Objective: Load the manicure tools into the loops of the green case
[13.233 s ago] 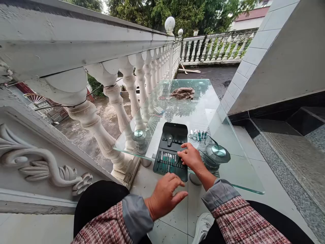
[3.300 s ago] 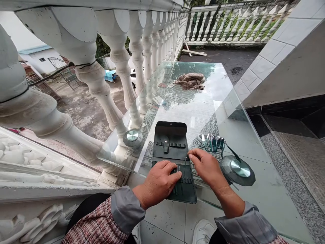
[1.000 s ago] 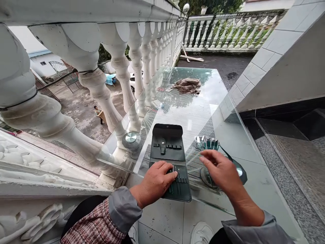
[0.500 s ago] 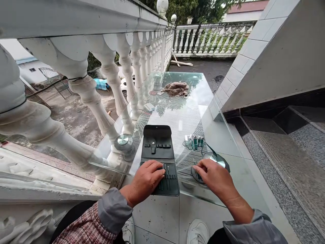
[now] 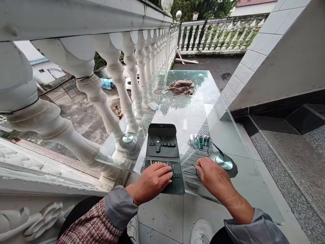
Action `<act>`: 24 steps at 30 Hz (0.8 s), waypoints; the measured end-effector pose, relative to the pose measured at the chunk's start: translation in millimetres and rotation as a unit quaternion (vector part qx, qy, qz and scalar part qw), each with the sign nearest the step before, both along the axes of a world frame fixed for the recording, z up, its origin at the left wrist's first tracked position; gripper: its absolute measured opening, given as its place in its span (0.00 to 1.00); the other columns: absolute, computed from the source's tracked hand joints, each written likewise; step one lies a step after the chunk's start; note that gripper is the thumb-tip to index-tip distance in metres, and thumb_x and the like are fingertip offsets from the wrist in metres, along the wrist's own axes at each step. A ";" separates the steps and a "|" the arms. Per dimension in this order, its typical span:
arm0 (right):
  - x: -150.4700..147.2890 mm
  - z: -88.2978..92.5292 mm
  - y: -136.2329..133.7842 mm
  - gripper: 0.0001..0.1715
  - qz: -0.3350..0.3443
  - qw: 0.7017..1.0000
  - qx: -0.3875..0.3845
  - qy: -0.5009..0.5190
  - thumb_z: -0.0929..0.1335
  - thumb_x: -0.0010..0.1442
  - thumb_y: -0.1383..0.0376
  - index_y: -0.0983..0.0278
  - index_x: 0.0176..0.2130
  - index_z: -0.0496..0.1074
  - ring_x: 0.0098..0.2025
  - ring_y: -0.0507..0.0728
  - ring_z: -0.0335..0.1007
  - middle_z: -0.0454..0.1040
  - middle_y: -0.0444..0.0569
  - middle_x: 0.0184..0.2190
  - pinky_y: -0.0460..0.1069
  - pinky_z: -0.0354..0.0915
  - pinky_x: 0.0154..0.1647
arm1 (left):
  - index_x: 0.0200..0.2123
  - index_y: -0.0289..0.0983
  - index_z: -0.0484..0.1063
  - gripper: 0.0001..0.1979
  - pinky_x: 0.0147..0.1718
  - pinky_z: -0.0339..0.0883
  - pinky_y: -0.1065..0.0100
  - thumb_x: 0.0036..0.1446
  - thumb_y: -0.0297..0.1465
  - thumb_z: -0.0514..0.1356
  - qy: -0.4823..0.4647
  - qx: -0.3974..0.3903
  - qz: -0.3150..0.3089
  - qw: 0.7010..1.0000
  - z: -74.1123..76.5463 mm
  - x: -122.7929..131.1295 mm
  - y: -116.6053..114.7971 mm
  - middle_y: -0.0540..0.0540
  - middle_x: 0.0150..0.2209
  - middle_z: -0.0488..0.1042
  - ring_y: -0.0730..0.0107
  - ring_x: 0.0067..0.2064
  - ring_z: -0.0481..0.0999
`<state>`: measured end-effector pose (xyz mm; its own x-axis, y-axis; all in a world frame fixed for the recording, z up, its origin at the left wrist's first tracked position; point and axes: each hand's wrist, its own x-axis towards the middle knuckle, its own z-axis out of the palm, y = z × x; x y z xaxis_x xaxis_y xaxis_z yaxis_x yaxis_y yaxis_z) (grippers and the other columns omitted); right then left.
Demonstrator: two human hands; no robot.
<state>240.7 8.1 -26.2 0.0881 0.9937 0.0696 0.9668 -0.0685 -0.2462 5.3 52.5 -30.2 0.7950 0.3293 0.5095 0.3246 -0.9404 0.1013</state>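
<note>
While the case (image 5: 164, 154) lies unfolded flat on the glass table (image 5: 200, 101), its near flap is pinned under the left hand (image 5: 154, 179), palm down with fingers spread over the row of thin tools (image 5: 162, 164) tucked in the loops. Nothing is gripped by that hand, it's just pressed flat. The right hand (image 5: 213, 176) is set on the glass just right of the case, fingers curled together at a slim metal pick (image 5: 192, 164); whether the pick is actually pinched or only touched can't be told from here.

For this bit to go well, the flap should probably be kept held down so the case isn't dragged along, and the pick is best taken by its handle end and kept low, since thin steel on glass is likely to skid or roll off the near edge.

A small pile of clippers (image 5: 200, 141) is laid farther back on the right, well apart from the case. A round metal leg cap (image 5: 223, 162) is seen just beyond the right hand, another (image 5: 128, 138) left of the case. A crumpled rag (image 5: 181, 87) is left at the far end. The table is squeezed between a white balustrade (image 5: 119, 78) and a tiled wall (image 5: 276, 54), out on a wet terrace with pale floor tiles below.
</note>
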 end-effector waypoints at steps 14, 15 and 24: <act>-28.2 1.8 8.3 0.27 -0.056 0.807 -0.099 0.579 0.65 0.51 0.54 0.63 0.48 0.60 0.18 0.49 0.60 0.67 0.39 0.22 0.46 0.59 0.17 | 0.43 0.33 0.68 0.09 0.47 0.68 0.63 0.62 0.30 0.52 0.033 0.007 -0.026 0.999 4.2 0.1 -3.5 0.41 0.44 0.73 0.66 0.47 0.71; -30.2 2.3 9.5 0.27 -0.056 0.799 -0.099 0.591 0.66 0.50 0.55 0.64 0.48 0.60 0.17 0.49 0.61 0.67 0.39 0.21 0.46 0.60 0.18 | 0.43 0.33 0.68 0.09 0.47 0.68 0.63 0.62 0.30 0.53 0.035 0.013 -0.034 0.999 4.3 0.0 -3.8 0.41 0.43 0.73 0.66 0.47 0.71; -44.3 9.7 22.5 0.18 -0.098 0.796 -0.081 0.592 0.66 0.46 0.60 0.63 0.38 0.60 0.18 0.50 0.67 0.70 0.38 0.18 0.46 0.65 0.20 | 0.41 0.32 0.69 0.09 0.44 0.69 0.63 0.62 0.30 0.52 0.055 0.053 -0.053 0.996 1.8 0.3 -4.3 0.41 0.41 0.73 0.64 0.44 0.71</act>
